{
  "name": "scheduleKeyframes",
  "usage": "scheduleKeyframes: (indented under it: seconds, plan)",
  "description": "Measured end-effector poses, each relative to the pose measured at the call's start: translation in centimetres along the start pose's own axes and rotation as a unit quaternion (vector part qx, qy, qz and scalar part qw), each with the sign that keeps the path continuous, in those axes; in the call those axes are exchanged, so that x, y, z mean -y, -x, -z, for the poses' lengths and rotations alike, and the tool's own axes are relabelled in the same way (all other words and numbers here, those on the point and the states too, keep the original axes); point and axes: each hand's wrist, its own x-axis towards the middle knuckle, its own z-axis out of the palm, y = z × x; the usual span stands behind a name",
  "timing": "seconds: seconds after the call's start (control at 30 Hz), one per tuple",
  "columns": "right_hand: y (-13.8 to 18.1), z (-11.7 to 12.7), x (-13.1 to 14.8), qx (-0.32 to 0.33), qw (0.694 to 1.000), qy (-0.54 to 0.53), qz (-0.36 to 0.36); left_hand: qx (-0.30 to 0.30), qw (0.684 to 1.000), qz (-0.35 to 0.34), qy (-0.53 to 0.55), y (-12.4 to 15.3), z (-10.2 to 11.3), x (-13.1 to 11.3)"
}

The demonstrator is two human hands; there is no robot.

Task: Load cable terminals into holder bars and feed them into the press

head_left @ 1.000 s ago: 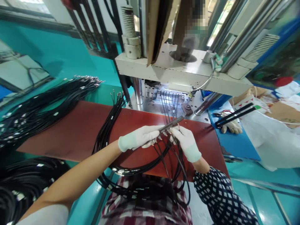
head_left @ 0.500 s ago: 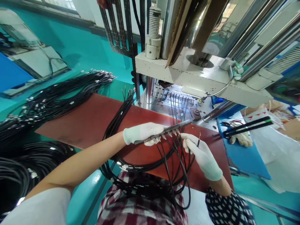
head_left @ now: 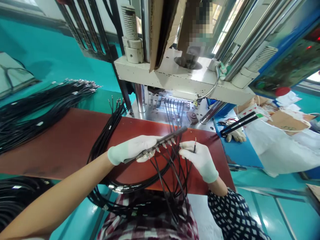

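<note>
My left hand [head_left: 140, 148], in a white glove, is closed around a long dark metal bar [head_left: 172, 136] held at a slant over the red-brown board. Several black cables hang from the bar's near edge, their metal end pieces [head_left: 165, 145] lined up along it. Just right of the bar is my gloved right hand [head_left: 201, 161], with thumb and forefinger close together. A black cable [head_left: 194, 147] with a bare, coppery tip stands up from between its fingers. Whether the fingertips hold anything else is too small to tell.
Ahead stands a press [head_left: 180, 76] with several cables lying in its lower metal mould [head_left: 172, 105]. Cable bundles [head_left: 62, 96] lie at left. A loop of black cables [head_left: 147, 183] hangs over the board's [head_left: 50, 143] near edge. A spare glove [head_left: 236, 134] rests on the blue surface at right.
The view has turned to the right, so everything sits further left in the picture. My right fingertips are slightly further from the bar. Both hands keep their hold.
</note>
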Motion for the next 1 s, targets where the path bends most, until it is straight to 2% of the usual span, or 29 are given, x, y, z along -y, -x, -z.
scheduleKeyframes:
  seconds: [0.27, 0.47, 0.73, 0.87, 1.0]
  plan:
    - [0.7, 0.0, -0.2, -0.01, 1.0, 0.011, 0.007, -0.016, 1.0, 0.006, 0.015, 0.2, -0.2, 0.8]
    - [0.6, -0.1, 0.5, -0.02, 0.996, 0.075, 0.037, -0.01, 1.0, 0.01, 0.02, 0.3, -0.6, 0.6]
    - [-0.7, -1.3, 0.7, 0.031, 0.998, -0.046, 0.022, 0.015, 1.0, 0.005, -0.014, 0.2, -1.5, 0.2]
    - [-0.8, -1.3, 0.4, 0.038, 0.998, -0.053, 0.018, -0.003, 0.996, 0.002, -0.092, 0.3, -1.8, -0.2]
    - [-1.3, -1.4, 0.1, 0.038, 0.998, -0.03, 0.027, -0.049, 0.976, -0.001, -0.21, 0.3, -2.2, -0.2]
